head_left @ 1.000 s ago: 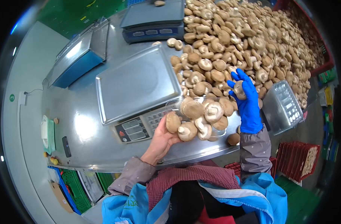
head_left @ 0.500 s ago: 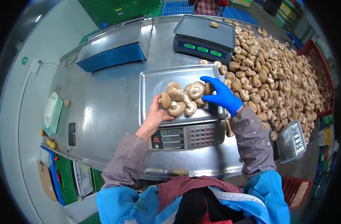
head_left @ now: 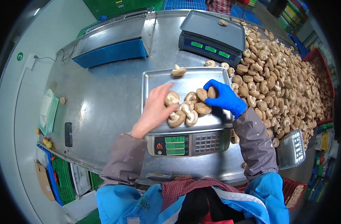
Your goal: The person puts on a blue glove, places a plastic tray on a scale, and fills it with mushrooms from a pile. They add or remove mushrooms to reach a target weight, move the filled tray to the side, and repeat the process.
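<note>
- The person's left hand [head_left: 153, 108], bare and blurred, reaches over the left of the scale's metal tray [head_left: 155, 80] near the middle of the frame; its thumb and fingers stand apart beside a mushroom [head_left: 172, 98].
- The right hand [head_left: 227, 100], in a blue glove, comes in from the right of that tray, thumb and fingertips closed around a brown-capped mushroom [head_left: 212, 92].
- Between the two hands a loose cluster of mushrooms [head_left: 187, 107] lies on the tray, some stem up, some cap up.
- Apart from them, a single mushroom [head_left: 179, 70] sits at the tray's upper edge.
- Below the tray I see the scale's panel [head_left: 189, 145], with green-lit readouts on its left and a keypad on its right.
- A second scale [head_left: 211, 33] stands at the upper centre, a mushroom [head_left: 223, 22] on its grey plate.
- A big heap of mushrooms [head_left: 278, 80] spreads over the right of the frame, against a red crate [head_left: 329, 87].
- Clear plastic containers [head_left: 291, 150] are at the lower right of the heap.
- Over at the left, a black device [head_left: 68, 134] lies on the metal table [head_left: 103, 112], near a pale green basket [head_left: 49, 115].
</note>
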{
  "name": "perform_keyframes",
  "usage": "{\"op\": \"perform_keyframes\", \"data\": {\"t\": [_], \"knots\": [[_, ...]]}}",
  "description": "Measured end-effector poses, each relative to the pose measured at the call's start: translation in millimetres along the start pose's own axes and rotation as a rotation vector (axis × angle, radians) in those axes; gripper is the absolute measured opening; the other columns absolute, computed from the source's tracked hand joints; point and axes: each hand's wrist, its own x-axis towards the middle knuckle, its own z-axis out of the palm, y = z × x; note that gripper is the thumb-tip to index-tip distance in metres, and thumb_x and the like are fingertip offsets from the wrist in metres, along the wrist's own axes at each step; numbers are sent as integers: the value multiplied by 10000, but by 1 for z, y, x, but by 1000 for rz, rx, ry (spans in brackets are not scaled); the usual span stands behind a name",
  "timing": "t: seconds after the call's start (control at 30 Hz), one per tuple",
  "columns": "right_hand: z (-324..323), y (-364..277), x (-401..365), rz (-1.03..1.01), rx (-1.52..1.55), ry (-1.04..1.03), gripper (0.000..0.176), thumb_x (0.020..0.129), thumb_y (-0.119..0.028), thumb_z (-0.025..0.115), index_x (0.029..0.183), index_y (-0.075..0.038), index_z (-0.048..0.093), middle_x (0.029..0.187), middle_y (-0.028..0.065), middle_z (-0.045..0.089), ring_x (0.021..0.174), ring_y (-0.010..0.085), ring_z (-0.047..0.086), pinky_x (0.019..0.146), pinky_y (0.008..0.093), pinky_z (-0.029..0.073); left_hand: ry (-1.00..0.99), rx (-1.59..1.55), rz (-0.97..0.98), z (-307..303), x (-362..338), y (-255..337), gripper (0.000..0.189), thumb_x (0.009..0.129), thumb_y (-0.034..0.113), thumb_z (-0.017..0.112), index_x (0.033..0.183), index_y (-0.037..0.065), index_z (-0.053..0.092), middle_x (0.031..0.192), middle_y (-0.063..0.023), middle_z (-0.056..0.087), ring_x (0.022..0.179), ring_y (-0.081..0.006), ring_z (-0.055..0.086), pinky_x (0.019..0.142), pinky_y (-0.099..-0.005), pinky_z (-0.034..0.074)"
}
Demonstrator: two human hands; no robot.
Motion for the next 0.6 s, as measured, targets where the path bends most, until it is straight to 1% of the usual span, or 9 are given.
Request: {"op": "perform_keyframes", "data": {"t": [0.07, 0.1, 0.17, 0.2, 0.23, 0.33, 0.37, 0.53, 0.6], "knots": [[-2, 7, -1, -14, 100, 119, 342, 668, -190, 674, 940, -34, 539, 832, 97, 593, 807, 156, 563, 726, 300, 450, -57, 135, 108, 2, 2, 5, 460, 737, 143, 611, 1164, 59, 463, 1046, -120, 496, 1014, -271, 463, 878, -374, 371], [-6, 4, -3, -11, 166, 129, 327, 689, -125, 649, 983, -43, 530, 903, 30, 550, 886, 103, 500, 782, 264, 424, -153, 60, 39, 1, 3, 5, 464, 740, 134, 603, 1171, 60, 451, 1086, -130, 481, 1053, -279, 446, 902, -367, 362], [-11, 4, -1, -52, 251, 132, 350, 696, -111, 637, 1019, -44, 520, 939, 32, 546, 914, 105, 500, 796, 267, 424, -288, -116, -75, 0, 3, 1, 456, 743, 104, 577, 1169, 44, 426, 1156, -149, 445, 1127, -300, 400, 956, -366, 325], [-12, 6, 0, -96, 333, 137, 373, 703, -97, 625, 1055, -45, 510, 976, 34, 543, 941, 108, 500, 811, 270, 423, -295, -117, -75, 4, 0, -4, 456, 743, 104, 577, 1169, 44, 426, 1156, -149, 445, 1127, -300, 400, 956, -366, 325], [-11, 8, 2, -121, 264, 118, 442, 713, -181, 639, 1102, -33, 491, 1027, 125, 547, 919, 191, 551, 783, 305, 450, -246, -98, 2, 9, -3, -10, 444, 749, 96, 562, 1165, 30, 419, 1164, -152, 434, 1141, -303, 386, 968, -370, 310], [9, 5, 7, -181, -70, 40, 458, 725, -223, 634, 1115, -34, 486, 1009, 141, 550, 929, 251, 550, 808, 327, 442, -192, -21, 71, 13, -5, -9, 433, 769, 95, 527, 1173, 6, 399, 1195, -158, 405, 1166, -311, 362, 986, -379, 285], [16, 12, 10, -220, -24, 80, 470, 743, -254, 620, 1138, -44, 476, 1018, 148, 540, 930, 285, 542, 817, 341, 436, -185, 39, 62, 13, -5, -7, 434, 784, 101, 508, 1186, -3, 385, 1218, -163, 387, 1177, -315, 350, 992, -384, 275], [2, -18, 8, -176, -72, 115, 508, 755, -236, 610, 1202, -62, 445, 1087, 144, 522, 956, 274, 538, 825, 345, 436, -225, 35, 41, 9, -6, -7, 467, 835, 163, 474, 1244, -17, 339, 1276, -185, 343, 1222, -330, 306, 1012, -390, 245], [14, -41, 11, -353, 33, 230, 542, 750, -231, 615, 1232, -70, 427, 1119, 148, 517, 974, 283, 536, 828, 347, 438, -168, -4, 83, 13, -5, -13, 486, 867, 279, 462, 1233, -19, 347, 1244, -173, 367, 1176, -327, 343, 954, -417, 297]]}}
